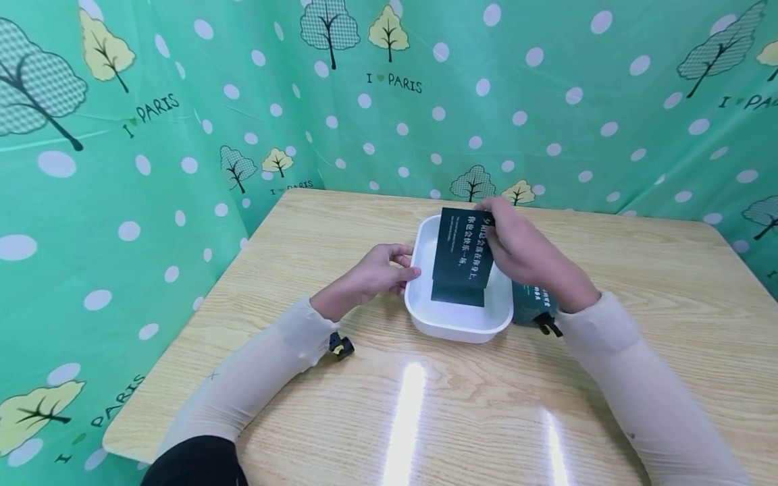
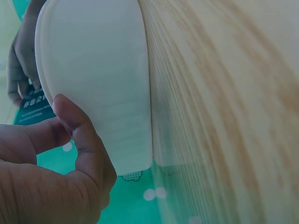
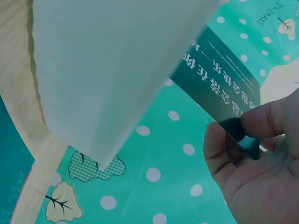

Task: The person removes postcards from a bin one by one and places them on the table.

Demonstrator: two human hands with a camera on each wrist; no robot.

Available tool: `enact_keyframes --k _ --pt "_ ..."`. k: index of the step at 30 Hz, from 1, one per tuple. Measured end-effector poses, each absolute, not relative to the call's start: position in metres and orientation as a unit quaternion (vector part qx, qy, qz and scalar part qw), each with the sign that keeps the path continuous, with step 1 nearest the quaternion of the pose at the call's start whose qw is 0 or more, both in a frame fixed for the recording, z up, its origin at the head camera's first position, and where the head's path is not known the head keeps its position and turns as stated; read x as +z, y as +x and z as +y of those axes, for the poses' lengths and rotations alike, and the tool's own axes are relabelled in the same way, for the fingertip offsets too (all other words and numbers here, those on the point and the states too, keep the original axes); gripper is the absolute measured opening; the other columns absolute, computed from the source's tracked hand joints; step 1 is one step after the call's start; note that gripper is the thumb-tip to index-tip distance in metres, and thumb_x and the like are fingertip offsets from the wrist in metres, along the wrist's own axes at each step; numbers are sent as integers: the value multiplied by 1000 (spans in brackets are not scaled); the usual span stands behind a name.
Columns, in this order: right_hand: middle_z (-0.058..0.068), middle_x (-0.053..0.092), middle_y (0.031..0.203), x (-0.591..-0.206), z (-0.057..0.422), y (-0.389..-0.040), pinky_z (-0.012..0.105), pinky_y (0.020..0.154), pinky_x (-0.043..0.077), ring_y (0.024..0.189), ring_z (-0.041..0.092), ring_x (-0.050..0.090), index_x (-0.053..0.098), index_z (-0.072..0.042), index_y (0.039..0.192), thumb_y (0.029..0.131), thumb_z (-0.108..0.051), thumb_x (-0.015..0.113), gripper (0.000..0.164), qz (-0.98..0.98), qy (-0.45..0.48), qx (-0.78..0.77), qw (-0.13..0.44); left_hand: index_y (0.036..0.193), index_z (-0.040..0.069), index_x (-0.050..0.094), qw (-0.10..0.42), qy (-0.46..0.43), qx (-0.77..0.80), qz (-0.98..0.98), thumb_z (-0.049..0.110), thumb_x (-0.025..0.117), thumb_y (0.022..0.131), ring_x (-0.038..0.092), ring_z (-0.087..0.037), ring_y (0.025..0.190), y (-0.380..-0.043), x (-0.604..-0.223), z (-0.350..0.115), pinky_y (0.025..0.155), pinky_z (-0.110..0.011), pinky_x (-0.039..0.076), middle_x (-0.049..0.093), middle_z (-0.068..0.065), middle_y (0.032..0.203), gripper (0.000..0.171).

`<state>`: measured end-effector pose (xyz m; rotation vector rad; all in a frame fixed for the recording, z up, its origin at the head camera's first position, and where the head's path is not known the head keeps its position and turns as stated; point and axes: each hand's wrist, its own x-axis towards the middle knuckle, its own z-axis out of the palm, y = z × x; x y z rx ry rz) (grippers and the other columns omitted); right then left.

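A white plastic box stands on the table, its open top up. At its left rim, my left hand grips the wall between thumb and fingers; the left wrist view shows this hand against the box's side. My right hand pinches a dark green card with white Chinese characters by its upper right corner, holding it tilted over the box. Part of another dark green piece shows below that card, inside the box. The right wrist view shows the card between thumb and fingers.
A dark green printed item with a black tie or clip lies right of the box, partly under my right wrist. A small black and yellow object is beside my left sleeve. Green patterned cloth hangs behind the wooden table.
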<state>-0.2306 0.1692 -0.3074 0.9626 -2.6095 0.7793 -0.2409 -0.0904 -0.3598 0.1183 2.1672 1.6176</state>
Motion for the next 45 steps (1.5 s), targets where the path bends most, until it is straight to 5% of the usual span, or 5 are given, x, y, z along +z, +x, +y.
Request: enact_keyframes --k 11,24,28,34,45 --pt "24 41 114 -282 193 -225 40 75 44 94 31 43 34 11 126 96 15 34 30 -868 331 282 241 134 6 49 217 46 590 776 7 66 93 58 -18 69 -241 -361 -91 63 -34 55 50 -11 108 44" --pt "24 42 112 -265 229 -226 44 73 42 97 35 45 36 9 127 98 5 32 29 -878 222 316 282 136 6 49 215 51 591 776 6 66 94 59 -19 70 -241 -360 -92 60 -30 55 51 -12 110 45" --pt "23 41 114 -265 240 -229 41 73 41 98 36 45 36 7 129 98 3 30 32 -889 178 329 265 137 5 48 218 51 590 776 7 65 94 59 -19 70 -241 -360 -92 59 -29 55 51 -12 110 46" --pt "23 40 118 -268 254 -236 53 77 42 103 38 43 35 4 127 96 -1 29 32 -904 117 342 230 140 2 45 220 54 590 775 6 65 94 58 -18 69 -240 -359 -91 60 -29 54 49 -12 110 50" --pt "27 40 115 -285 275 -254 45 66 36 96 42 41 33 7 127 101 -16 25 35 -942 63 313 106 140 5 46 223 48 588 776 8 66 94 59 -18 72 -242 -361 -92 64 -33 55 49 -10 109 50"
